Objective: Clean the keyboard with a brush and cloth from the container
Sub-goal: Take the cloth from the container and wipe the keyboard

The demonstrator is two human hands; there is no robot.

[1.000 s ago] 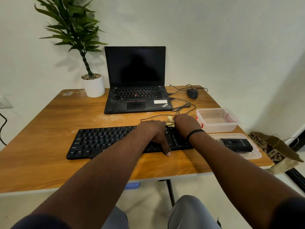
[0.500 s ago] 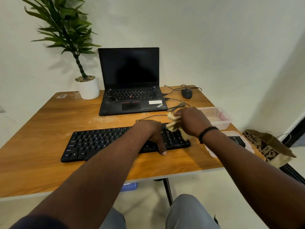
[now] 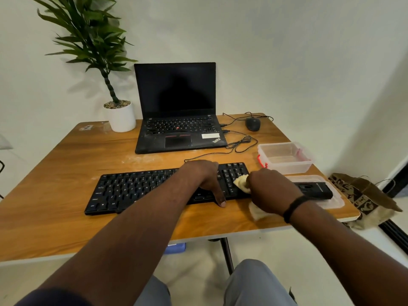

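- On the wooden desk (image 3: 66, 173), a black keyboard (image 3: 136, 191) is laid flat in front of a laptop (image 3: 178, 129).
- The keyboard is pressed down by the left hand (image 3: 203, 175), fingers loose.
- A yellow cloth (image 3: 241, 183) is gripped by the right hand (image 3: 269, 191) at the keyboard's right end.
- A clear container (image 3: 287, 160) is set just behind.
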